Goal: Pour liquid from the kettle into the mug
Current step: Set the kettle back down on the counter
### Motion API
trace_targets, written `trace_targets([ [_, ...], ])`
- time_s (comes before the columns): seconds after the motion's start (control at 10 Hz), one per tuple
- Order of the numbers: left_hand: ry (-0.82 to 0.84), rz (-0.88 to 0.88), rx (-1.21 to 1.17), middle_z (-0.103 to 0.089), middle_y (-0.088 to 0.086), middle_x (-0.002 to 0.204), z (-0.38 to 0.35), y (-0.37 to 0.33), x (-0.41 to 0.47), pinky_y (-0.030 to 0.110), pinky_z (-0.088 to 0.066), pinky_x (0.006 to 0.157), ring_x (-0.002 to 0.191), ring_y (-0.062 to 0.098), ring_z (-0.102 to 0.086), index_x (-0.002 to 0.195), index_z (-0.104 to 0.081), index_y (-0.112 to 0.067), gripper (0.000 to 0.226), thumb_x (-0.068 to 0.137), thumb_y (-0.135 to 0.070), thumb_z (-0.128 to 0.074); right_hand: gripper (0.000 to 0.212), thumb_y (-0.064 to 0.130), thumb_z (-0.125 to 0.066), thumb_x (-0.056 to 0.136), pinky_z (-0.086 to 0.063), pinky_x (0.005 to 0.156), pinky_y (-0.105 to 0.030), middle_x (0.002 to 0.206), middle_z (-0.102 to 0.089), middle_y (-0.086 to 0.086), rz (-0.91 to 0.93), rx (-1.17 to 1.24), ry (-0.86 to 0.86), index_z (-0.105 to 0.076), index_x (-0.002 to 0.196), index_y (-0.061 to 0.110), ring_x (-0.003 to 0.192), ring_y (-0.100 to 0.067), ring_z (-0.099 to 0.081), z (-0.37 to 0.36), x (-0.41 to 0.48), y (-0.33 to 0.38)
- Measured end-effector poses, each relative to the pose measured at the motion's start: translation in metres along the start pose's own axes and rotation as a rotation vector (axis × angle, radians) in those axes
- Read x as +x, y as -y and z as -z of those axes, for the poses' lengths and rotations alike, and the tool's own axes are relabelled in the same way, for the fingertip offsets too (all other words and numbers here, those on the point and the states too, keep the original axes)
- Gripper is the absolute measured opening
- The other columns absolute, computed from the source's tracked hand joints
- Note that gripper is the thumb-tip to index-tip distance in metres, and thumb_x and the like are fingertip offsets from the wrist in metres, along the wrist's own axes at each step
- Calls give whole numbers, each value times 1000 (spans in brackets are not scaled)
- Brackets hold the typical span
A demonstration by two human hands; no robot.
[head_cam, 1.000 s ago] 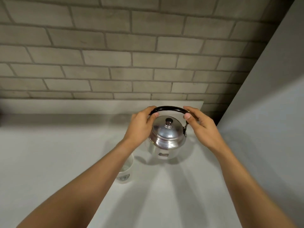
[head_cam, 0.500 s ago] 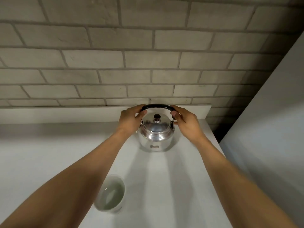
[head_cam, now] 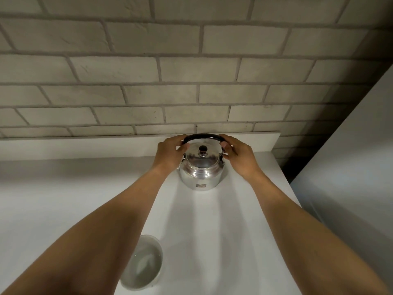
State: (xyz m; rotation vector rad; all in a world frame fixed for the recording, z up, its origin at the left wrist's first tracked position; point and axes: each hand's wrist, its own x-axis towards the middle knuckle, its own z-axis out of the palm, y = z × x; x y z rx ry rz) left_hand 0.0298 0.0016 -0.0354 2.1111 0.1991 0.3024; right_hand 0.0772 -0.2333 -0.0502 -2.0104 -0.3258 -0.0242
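Note:
A shiny metal kettle [head_cam: 201, 173] with a black arched handle and a dark lid knob stands upright on the white counter near the back wall. My left hand [head_cam: 169, 153] grips the left end of the handle and my right hand [head_cam: 239, 156] grips the right end. A white mug [head_cam: 144, 266] holding clear liquid sits on the counter close to me, partly hidden under my left forearm.
The white counter [head_cam: 212, 231] ends at a raised white ledge [head_cam: 85, 145] below a grey brick wall [head_cam: 191, 81]. A pale grey cabinet side [head_cam: 350, 167] stands just right of the counter's right edge.
The kettle, held by both hands, has moved away from me toward the back wall and now rests on the counter. The mug appears nearer and lower in view.

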Motion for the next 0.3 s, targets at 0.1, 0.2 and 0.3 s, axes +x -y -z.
trace_targets([
  [0.1, 8, 23, -6, -73, 5, 115, 0, -3, 1, 4, -46, 69, 103, 21, -70, 133, -68, -25, 34, 99, -25, -68, 33, 31, -51, 108, -60, 102, -43, 108, -72, 19, -30, 29, 19, -68, 135, 36, 111, -21, -72, 2, -2, 6],
  [0.2, 10, 44, -10, -72, 4, 112, 0, -2, 6, 1, -44, 60, 109, 23, -68, 135, -66, -24, 37, 98, -24, -71, 40, 26, -50, 109, -55, 108, -44, 124, -74, 6, -38, -27, 58, -61, 148, 26, 119, -24, -69, 4, 0, 9],
  [0.3, 5, 67, 2, -68, 5, 127, 4, -10, 3, 15, -48, 87, 118, 24, -63, 144, -56, -24, 52, 95, -29, -73, 53, 32, -53, 108, -47, 102, -16, 153, -59, 0, -54, -138, 83, -44, 160, 25, 121, -17, -65, 9, -4, 14],
])
